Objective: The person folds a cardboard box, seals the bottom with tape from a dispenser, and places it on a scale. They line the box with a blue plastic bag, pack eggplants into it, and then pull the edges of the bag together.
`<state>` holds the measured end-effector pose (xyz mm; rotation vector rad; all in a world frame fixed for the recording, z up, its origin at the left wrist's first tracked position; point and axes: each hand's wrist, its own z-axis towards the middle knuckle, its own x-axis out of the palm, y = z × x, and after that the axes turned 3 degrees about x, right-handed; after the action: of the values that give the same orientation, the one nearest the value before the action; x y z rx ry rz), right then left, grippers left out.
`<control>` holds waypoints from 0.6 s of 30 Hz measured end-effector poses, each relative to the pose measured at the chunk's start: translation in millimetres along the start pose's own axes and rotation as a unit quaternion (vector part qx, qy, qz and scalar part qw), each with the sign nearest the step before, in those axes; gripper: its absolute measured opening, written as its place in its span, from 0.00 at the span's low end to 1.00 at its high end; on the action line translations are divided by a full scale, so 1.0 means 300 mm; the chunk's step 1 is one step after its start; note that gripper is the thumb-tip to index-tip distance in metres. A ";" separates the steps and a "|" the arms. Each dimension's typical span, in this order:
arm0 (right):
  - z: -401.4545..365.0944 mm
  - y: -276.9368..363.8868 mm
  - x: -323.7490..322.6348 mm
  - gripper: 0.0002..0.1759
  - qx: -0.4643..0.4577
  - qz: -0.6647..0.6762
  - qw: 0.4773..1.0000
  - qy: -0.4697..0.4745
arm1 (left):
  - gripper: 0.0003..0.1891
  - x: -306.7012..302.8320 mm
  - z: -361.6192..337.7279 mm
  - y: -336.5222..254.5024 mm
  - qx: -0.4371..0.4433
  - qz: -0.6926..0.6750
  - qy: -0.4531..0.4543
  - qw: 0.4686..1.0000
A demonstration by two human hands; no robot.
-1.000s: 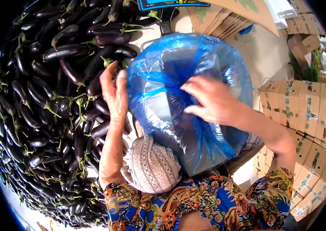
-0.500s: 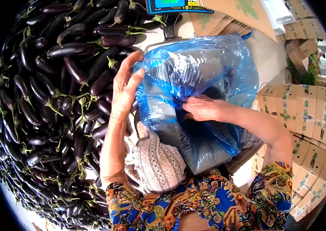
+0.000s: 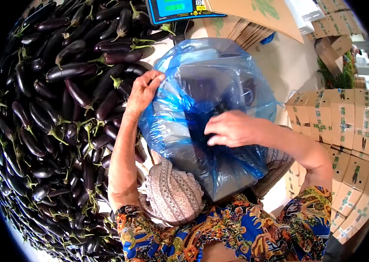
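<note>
A crinkled, see-through blue plastic bag [image 3: 171,139] spreads in front of me over a greyish box-like shape. Its mouth gathers into a dark fold near the middle. Dark purplish shapes show dimly through the film; I cannot make out what they are. My left hand [image 3: 143,92] pinches the bag's upper left edge between thumb and fingers. Over the dark fold is my right hand [image 3: 232,129], its fingers slightly curled and apart, with nothing visible between them. Left of the bag lies a large heap of eggplants [image 3: 71,72].
A digital scale display [image 3: 178,8] stands at the top, beside flat cardboard sheets [image 3: 254,15]. Stacked printed cartons [image 3: 341,118] line the right side. My knees, in patterned cloth [image 3: 173,190], flank the bag.
My right hand has drawn back slightly from the fold and its fingers have parted. The bag has puffed up and spread wider. My left hand keeps its hold while the view shifts a little.
</note>
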<state>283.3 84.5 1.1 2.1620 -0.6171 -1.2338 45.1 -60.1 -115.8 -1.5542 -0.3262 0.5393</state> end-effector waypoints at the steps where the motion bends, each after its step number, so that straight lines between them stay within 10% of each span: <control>1: -0.009 0.003 -0.029 0.13 -0.055 -0.100 0.987 -0.114 | 0.14 0.000 -0.003 0.002 -0.027 -0.016 0.005 0.999; 2: -0.018 -0.006 -0.063 0.12 -0.110 -0.196 0.948 -0.225 | 0.15 -0.001 -0.009 0.004 -0.054 -0.032 0.010 0.998; 6: -0.069 0.023 -0.195 0.14 0.158 -0.037 0.865 -0.475 | 0.17 0.057 0.024 0.095 -0.101 -0.199 -0.047 0.974; 9: -0.046 -0.013 -0.256 0.20 0.067 -0.280 0.791 -0.539 | 0.16 0.067 0.035 0.051 -0.131 -0.268 -0.077 0.951; 12: -0.039 -0.084 -0.249 0.27 0.126 -0.161 0.848 -0.489 | 0.17 0.071 0.047 -0.026 -0.100 -0.232 -0.126 0.959; 18: 0.121 -0.088 -0.277 0.14 0.091 -0.413 0.824 -0.376 | 0.10 0.100 0.016 0.167 -0.148 -0.293 -0.130 0.936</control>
<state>215.5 147.6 19.3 2.0858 -0.0176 -2.6541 62.0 -43.6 -169.6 -1.5695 -1.0763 0.2259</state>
